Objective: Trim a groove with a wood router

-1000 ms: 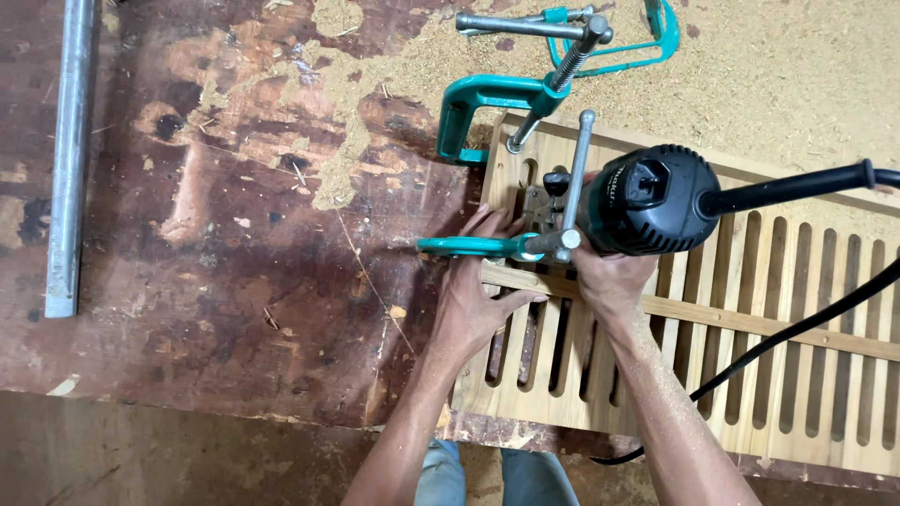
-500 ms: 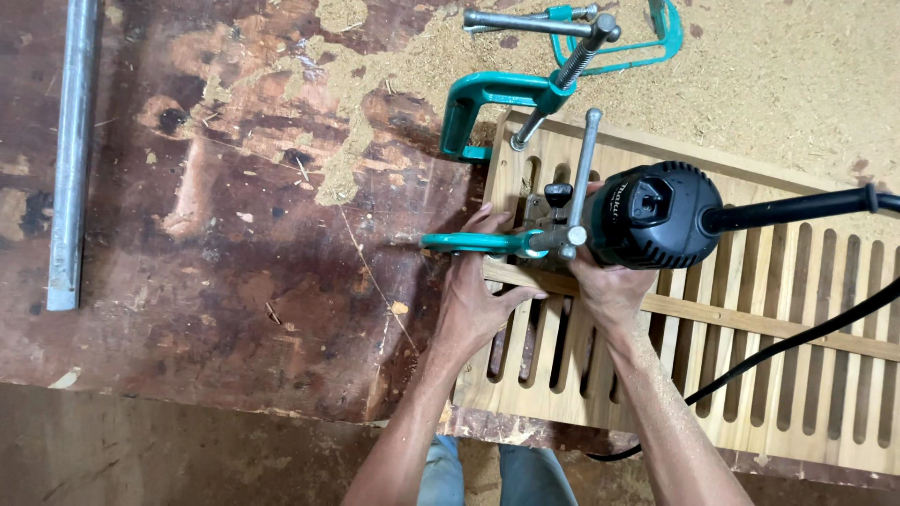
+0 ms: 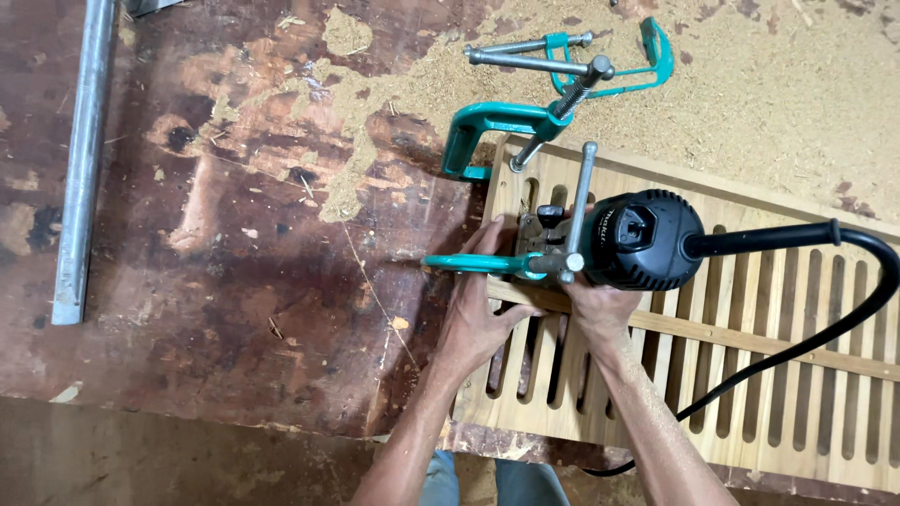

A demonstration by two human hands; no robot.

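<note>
Routing of slots is in hand: a black trim router (image 3: 642,239) is gripped from below by the right hand (image 3: 600,309) on the slotted wooden panel (image 3: 750,375), which is clamped to the workbench (image 3: 234,281) by a teal C-clamp (image 3: 497,131). The left hand (image 3: 478,314) is pressed flat, fingers spread, beside the router base. Next, steady guidance along the slot seems to be required.

Head view, straight down, close overhead
</note>
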